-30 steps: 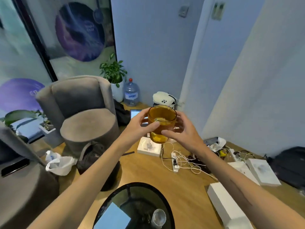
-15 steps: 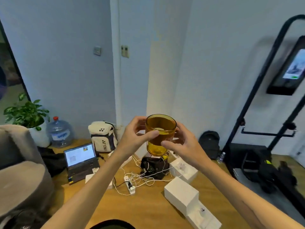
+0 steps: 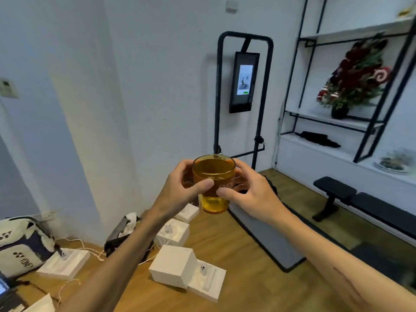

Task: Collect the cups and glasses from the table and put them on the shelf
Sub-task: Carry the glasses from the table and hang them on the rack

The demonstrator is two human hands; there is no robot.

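An amber glass is held upright in mid-air at the centre of the view, above the wooden floor. My left hand grips its left side with the thumb across the front. My right hand grips its right side, fingers wrapped behind. A white shelf unit with a black metal frame stands at the right, ahead of the glass. On its shelves are a potted red-and-green arrangement, a dark cloth and a plate.
A black stand with a lit screen leans at the wall behind the glass. A grey mat and a black bench lie between me and the shelf. White boxes, cables and a sports bag cover the floor at left.
The view has swung right, away from the table, armchair and plant, and the shelf unit has come into sight. Both hands keep the same grip on the amber glass.
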